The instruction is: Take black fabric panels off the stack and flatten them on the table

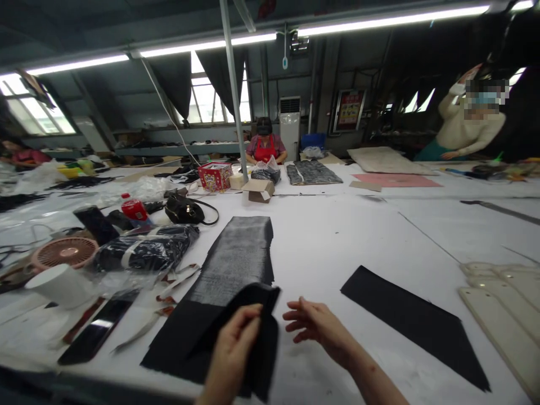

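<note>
My left hand [234, 349] grips a folded piece of black fabric [261, 315] lifted off the stack at the table's near edge. Under it lies a long stack of black cut fabric pieces [236, 259] reaching away from me. My right hand [314, 326] hovers just right of the lifted piece, fingers apart and slightly curled, holding nothing. Another black fabric strip [415, 323] lies flat to the right of that hand.
On the left are a phone [97, 332], a white roll [61, 284], a pink fan [65, 251], bagged dark fabric [143, 250], a red-capped bottle [134, 209] and a black handbag [185, 211]. Cream templates [504, 304] lie at right. A person in a red apron [265, 147] sits across; another stands far right.
</note>
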